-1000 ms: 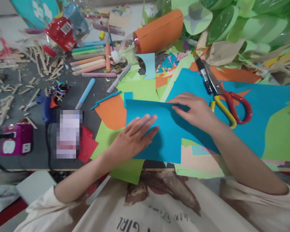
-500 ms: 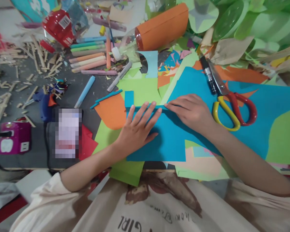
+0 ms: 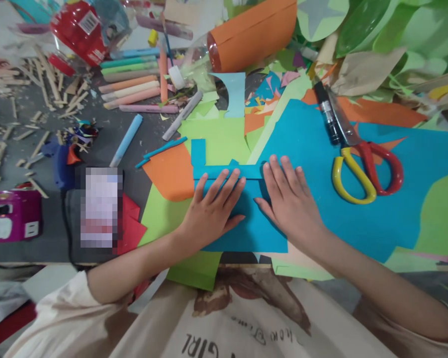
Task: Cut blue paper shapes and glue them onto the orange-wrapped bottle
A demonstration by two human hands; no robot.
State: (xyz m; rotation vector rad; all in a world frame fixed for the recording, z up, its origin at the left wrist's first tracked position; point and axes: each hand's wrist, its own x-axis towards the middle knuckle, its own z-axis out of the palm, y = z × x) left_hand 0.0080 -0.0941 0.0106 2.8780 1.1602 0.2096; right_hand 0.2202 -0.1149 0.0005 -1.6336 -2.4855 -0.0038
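Observation:
A blue sheet of paper lies in front of me, its far edge folded over into a narrow strip. My left hand rests flat on it, fingers spread, tips at the fold's near edge. Beside it, my right hand lies flat too, fingertips on the strip's right end. A small blue paper piece sits by the strip's left end. Thin rolled blue paper sticks lie on an orange paper piece. Right of my right hand are scissors with one yellow and one red handle, a black pen alongside.
Markers lie at the back left near wood sticks. A glue gun, a purple box and a phone are on the left. An orange-wrapped bottle lies at the back, green plastic bottles at the back right.
My right hand has gone from pinching the strip's right end to lying flat on it with fingers extended. The strip now looks wider and flatter. My left hand stays nearly in place.

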